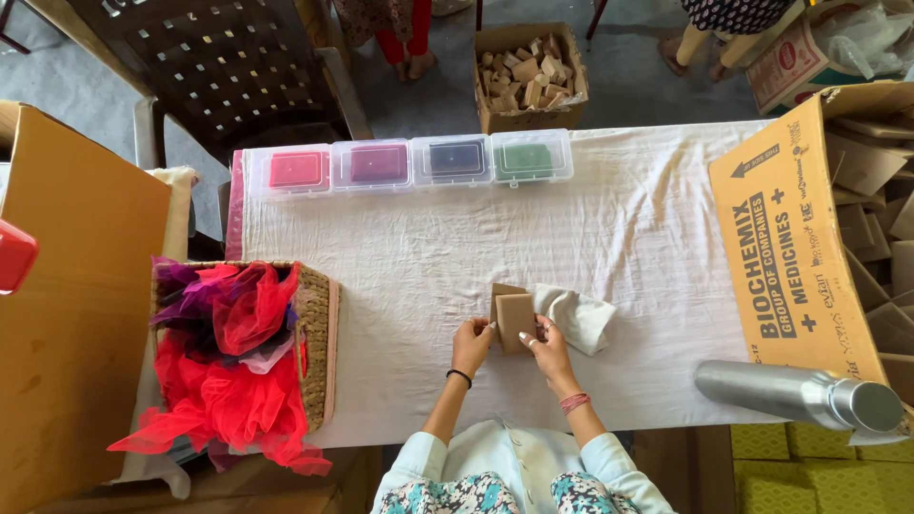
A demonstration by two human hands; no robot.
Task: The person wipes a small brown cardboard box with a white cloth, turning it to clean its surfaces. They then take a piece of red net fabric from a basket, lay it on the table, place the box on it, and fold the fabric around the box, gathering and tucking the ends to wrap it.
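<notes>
My left hand (471, 344) and my right hand (546, 345) both grip a small tan cardboard piece (514, 319), held upright just above the white tablecloth (428, 247). A second brown flap shows behind it. A white cloth (579, 317) lies crumpled right beside my right hand, touching the cardboard. Along the table's far edge stand clear lidded boxes in a row with red (296, 169), purple (378, 163), dark blue (456, 158) and green (527, 157) contents.
A wicker basket (319, 333) of red and purple netting sits at the left edge. A large printed carton (795, 243) with cardboard pieces is on the right, a silver bottle (795, 392) lying near it. A box of wooden blocks (528, 76) stands on the floor; other people's feet beyond.
</notes>
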